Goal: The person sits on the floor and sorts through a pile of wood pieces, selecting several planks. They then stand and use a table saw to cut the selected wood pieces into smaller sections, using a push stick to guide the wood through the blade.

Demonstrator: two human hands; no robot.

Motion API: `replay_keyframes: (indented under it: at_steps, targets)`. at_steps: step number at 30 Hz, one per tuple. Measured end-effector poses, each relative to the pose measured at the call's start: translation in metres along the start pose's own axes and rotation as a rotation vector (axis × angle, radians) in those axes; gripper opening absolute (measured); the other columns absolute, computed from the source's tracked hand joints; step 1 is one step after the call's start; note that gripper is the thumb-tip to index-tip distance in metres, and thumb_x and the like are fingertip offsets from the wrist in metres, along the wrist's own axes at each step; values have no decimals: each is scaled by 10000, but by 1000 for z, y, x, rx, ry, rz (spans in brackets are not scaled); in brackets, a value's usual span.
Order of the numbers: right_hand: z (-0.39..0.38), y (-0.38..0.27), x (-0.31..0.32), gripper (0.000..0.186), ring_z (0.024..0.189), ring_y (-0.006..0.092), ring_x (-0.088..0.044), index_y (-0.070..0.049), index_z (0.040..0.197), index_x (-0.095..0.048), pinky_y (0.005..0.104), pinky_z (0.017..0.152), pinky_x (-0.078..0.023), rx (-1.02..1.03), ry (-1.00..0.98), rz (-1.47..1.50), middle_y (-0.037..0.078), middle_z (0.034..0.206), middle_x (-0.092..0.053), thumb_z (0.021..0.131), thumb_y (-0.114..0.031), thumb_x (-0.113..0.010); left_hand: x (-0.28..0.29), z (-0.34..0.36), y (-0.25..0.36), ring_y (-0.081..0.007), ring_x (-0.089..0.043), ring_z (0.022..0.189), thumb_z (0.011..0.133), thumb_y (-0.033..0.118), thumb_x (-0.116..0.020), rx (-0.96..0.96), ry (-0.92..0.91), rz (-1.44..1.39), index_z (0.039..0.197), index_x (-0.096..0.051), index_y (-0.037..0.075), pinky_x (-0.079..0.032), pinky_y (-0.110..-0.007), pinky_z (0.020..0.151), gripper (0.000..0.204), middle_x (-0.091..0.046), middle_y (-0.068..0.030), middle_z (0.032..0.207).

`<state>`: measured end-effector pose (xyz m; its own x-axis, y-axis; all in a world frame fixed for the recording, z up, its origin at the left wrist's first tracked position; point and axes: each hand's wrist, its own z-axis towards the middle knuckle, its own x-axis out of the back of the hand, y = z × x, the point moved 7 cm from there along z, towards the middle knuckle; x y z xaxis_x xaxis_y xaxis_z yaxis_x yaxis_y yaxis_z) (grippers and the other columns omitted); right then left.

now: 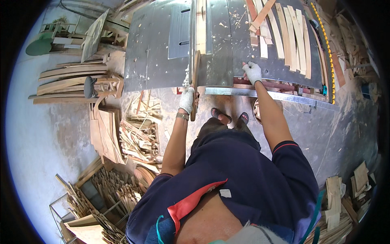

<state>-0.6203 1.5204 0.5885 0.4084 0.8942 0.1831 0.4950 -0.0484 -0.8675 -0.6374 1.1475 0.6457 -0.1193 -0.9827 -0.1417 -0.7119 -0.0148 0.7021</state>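
My left hand point(188, 101), in a white glove with bare fingertips, is closed round the lower part of a long brown wooden stick point(196, 77). The stick points away from me, alongside a narrow metal fence point(191, 40) on a dark metal machine table point(154, 67). Beyond its far end, a pale wooden board point(201, 24) lies lengthwise beside the fence. My right hand point(252, 72), gloved likewise, is at the table's near edge, its thumb and forefinger apart with nothing visible between them. Its other fingers are partly hidden.
Several wooden strips point(294, 38) lie on the table's right side. A metal rail point(227, 91) runs along the near edge; a yellow toothed strip point(325, 44) borders the right. Offcuts point(140, 138) and stacked boards point(69, 81) cover the floor at left. A round container point(256, 110) stands beside my feet.
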Motion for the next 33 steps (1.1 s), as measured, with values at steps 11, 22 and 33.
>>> replay_keyframes:
  at_steps: [11,22,33]
  targets:
    - [1,4,-4,349,461,159,-618,17,1108,-678,290,417,-482,5,-37,5,92,628,-636,885,-250,-656,-7,13,3,-121,-459,433,1018,396,-551,-64,80,72,1111,-549,179,-361,-272,365,236,-520,7,694]
    - [0,3,-5,478,450,152,-605,66,1168,-647,288,419,-470,-23,-81,-12,88,625,-634,895,-325,-682,-29,24,43,-149,-444,420,1002,392,-575,-31,43,-16,1020,-529,176,-340,-303,356,221,-523,-26,662]
    - [-2,1,-1,400,444,149,-599,31,987,-678,293,417,-460,-11,-51,-10,73,606,-621,907,-361,-675,-45,64,67,-176,-492,449,1000,370,-545,-45,24,6,981,-531,158,-374,-335,369,213,-530,-43,675]
